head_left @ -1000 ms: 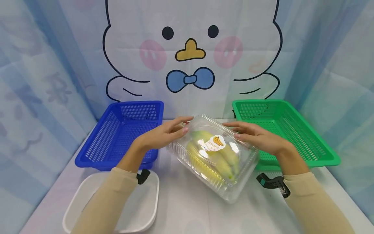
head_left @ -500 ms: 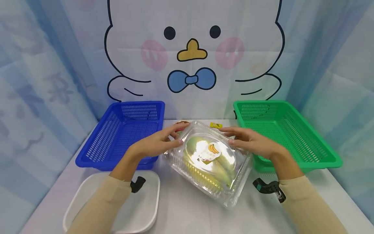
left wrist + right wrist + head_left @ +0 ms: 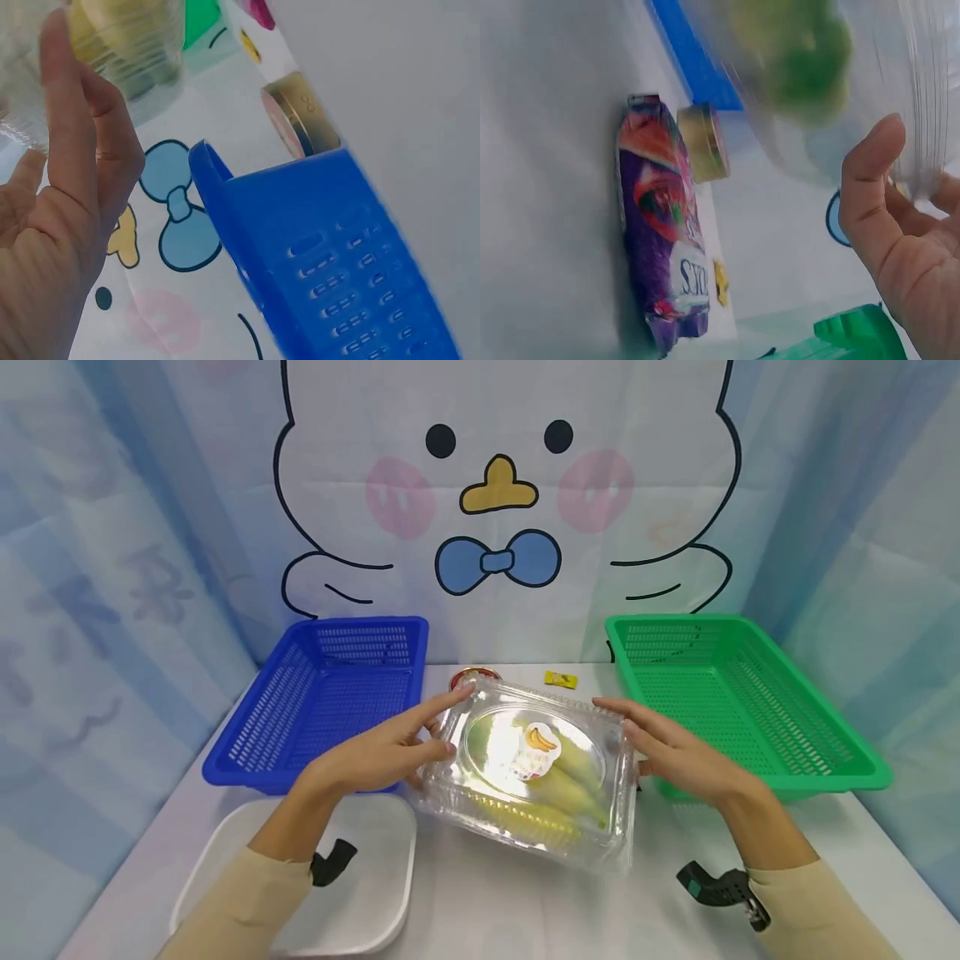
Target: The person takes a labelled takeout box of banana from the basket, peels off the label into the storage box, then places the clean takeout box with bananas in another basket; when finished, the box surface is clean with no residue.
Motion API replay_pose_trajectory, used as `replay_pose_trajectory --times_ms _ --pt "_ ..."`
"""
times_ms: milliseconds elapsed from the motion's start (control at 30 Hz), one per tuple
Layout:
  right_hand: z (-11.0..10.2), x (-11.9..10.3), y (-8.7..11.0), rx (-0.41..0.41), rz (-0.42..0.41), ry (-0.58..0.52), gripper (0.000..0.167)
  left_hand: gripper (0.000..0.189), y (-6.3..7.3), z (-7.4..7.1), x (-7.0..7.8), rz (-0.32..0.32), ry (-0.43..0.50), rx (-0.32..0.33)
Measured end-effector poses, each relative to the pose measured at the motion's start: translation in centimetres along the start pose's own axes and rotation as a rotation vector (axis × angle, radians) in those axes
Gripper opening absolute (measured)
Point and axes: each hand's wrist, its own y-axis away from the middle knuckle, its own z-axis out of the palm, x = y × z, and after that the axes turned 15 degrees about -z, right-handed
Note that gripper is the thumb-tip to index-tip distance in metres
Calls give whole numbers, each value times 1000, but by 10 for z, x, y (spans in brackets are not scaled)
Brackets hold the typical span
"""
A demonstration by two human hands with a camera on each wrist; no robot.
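A clear plastic clamshell box (image 3: pixel 600 847) with yellow-green fruit (image 3: pixel 562 789), apparently bananas, is held up over the table, lid facing me. Its lid carries a white sticker (image 3: pixel 540 745) with a banana drawing. On the box's left end, my left hand (image 3: pixel 371 756) holds with the thumb on the lid side and the index finger stretched along the far corner. My right hand (image 3: pixel 682 760) grips the opposite end, its thumb near the lid's edge in the head view. Seen from the right wrist, the fingers reach around the box's ribbed side.
A blue basket (image 3: pixel 225 768) stands at the left, a green one (image 3: pixel 862 772) at the right, and a white tray (image 3: pixel 405 893) front left. Behind the box are a round tin (image 3: pixel 472 673), a small yellow packet (image 3: pixel 561 679) and a purple snack bag (image 3: pixel 660 225).
The box has turned more level and come slightly nearer, uncovering the tin and yellow packet behind it. My right hand has shifted from the far edge down onto the right end.
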Motion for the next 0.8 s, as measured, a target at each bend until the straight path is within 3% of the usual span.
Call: replay_pose_trajectory --times_ms 200,433,533,800 --pt "13 -4 19 57 -1 -57 63 71 1 8 -3 -41 72 -53" --pt "24 -6 37 122 -36 -92 66 70 -7 19 3 -63 138 -22" --pt "28 -5 43 153 -10 -69 70 71 -9 25 5 -80 163 -40" --pt "36 -2 52 159 31 -33 81 70 -1 32 3 -113 115 -131"
